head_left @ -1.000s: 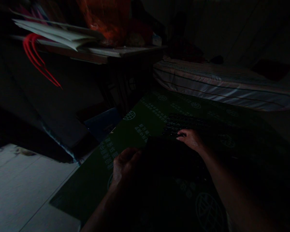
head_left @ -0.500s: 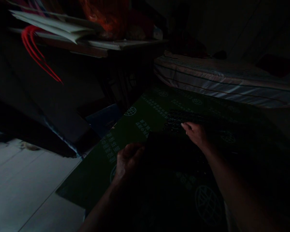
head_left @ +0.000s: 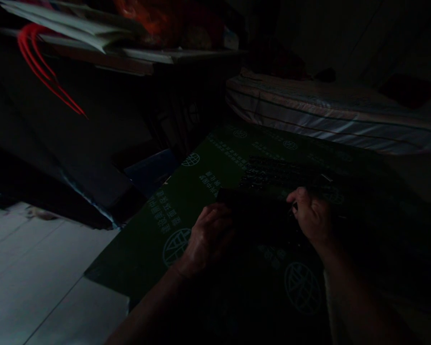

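A very dark, flat black piece (head_left: 255, 211) lies on the green printed board (head_left: 140, 258); its kind is hard to make out. My left hand (head_left: 208, 235) rests at its left edge, fingers curled over that edge. Over the right part of the black piece, my right hand (head_left: 314, 218) has thumb and fingers closed in a pinch. Whatever is between those fingertips is too small and dark to name. Just beyond lie several rows of small, dark, glinting pieces (head_left: 262, 172).
At the upper left is a cluttered tabletop (head_left: 147, 55) with papers (head_left: 75, 28), an orange bag (head_left: 147, 21) and hanging red cords (head_left: 50, 76). A bed with a striped sheet (head_left: 319, 110) stands behind the board. Pale floor tiles (head_left: 28, 268) show at lower left.
My right hand has moved from the small dark pieces back toward me and right, over the black piece. My left hand has shifted slightly right along its edge. The view has tilted a little.
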Motion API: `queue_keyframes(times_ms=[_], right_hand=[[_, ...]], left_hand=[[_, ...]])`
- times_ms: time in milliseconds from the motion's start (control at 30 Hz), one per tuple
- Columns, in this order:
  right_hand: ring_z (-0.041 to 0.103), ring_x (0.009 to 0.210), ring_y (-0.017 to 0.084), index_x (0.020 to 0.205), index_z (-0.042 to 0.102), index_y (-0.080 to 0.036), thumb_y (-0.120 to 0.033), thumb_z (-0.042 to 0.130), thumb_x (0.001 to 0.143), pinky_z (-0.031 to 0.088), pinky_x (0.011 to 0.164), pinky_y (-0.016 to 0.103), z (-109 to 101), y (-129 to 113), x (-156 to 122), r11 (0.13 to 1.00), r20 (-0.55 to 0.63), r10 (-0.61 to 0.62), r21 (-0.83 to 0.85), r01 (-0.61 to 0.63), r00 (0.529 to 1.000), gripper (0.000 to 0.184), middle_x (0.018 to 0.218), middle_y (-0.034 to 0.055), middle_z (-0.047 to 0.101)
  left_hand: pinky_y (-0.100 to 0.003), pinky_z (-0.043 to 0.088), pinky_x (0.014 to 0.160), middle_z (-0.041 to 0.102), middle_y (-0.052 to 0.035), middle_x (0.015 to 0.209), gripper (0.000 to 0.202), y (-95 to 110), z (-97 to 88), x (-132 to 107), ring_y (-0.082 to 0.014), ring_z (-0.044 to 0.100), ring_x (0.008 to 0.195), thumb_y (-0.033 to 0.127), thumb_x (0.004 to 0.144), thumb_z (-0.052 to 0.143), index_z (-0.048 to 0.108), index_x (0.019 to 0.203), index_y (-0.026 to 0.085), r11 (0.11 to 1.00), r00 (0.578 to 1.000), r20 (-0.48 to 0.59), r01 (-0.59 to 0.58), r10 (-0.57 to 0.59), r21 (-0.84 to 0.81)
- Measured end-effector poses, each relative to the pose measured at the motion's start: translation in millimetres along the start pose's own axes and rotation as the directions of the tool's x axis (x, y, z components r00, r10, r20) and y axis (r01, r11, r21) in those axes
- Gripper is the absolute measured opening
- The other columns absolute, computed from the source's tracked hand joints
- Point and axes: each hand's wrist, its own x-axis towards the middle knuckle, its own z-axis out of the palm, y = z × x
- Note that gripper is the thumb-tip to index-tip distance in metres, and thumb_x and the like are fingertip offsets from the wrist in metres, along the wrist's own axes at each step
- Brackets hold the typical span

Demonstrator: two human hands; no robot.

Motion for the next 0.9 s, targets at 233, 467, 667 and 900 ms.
queue_keyframes(times_ms=[233, 467, 667, 900], right_hand=[[0.044, 0.031, 0.008, 0.069, 0.054, -0.017, -0.063, 0.035, 0.081, 0.034, 0.035, 0.019, 12, -18, -26, 0.945, 0.255, 0.194, 0.209, -0.25, 0.947, 0.05, 0.04, -0.0031, 0.048], [0.046, 0.03, 0.009, 0.066, 0.053, -0.019, -0.06, 0.035, 0.081, 0.035, 0.035, 0.019, 23, -17, -28, 0.961, 0.31, 0.193, 0.129, -0.243, 0.931, 0.048, 0.038, -0.0025, 0.05], [0.05, 0.036, 0.012, 0.062, 0.052, -0.021, -0.054, 0.035, 0.084, 0.034, 0.04, 0.022, 27, -21, -27, 0.992, 0.258, 0.127, -0.005, -0.13, 0.958, 0.043, 0.041, 0.0006, 0.052], [0.051, 0.04, 0.013, 0.062, 0.052, -0.021, -0.057, 0.034, 0.084, 0.034, 0.042, 0.022, 32, -18, -25, 0.994, 0.273, 0.105, -0.023, -0.103, 0.956, 0.045, 0.042, 0.0009, 0.052]], left_hand=[[-0.04, 0.045, 0.084, 0.06, -0.0094, 0.096, 0.02, 17, 9.8, 8, -0.0227, 0.05, 0.097, 0.026, 0.082, 0.051, 0.062, 0.096, 0.016, 0.994, 0.984, 0.175, -0.053, 0.036, 0.094], [-0.037, 0.042, 0.078, 0.056, -0.0068, 0.085, 0.016, 27, 15.9, 17, -0.0205, 0.048, 0.086, 0.029, 0.081, 0.053, 0.063, 0.085, 0.017, 0.986, 0.952, 0.308, -0.056, 0.006, 0.154], [-0.035, 0.041, 0.076, 0.056, -0.0064, 0.087, 0.016, 24, 21.9, 17, -0.0199, 0.047, 0.084, 0.03, 0.08, 0.054, 0.063, 0.084, 0.018, 0.991, 0.951, 0.309, -0.052, 0.012, 0.122], [-0.035, 0.041, 0.078, 0.057, -0.0069, 0.087, 0.017, 18, 25.1, 13, -0.0197, 0.047, 0.086, 0.029, 0.082, 0.052, 0.064, 0.088, 0.018, 0.998, 0.965, 0.261, -0.036, 0.021, 0.053]])
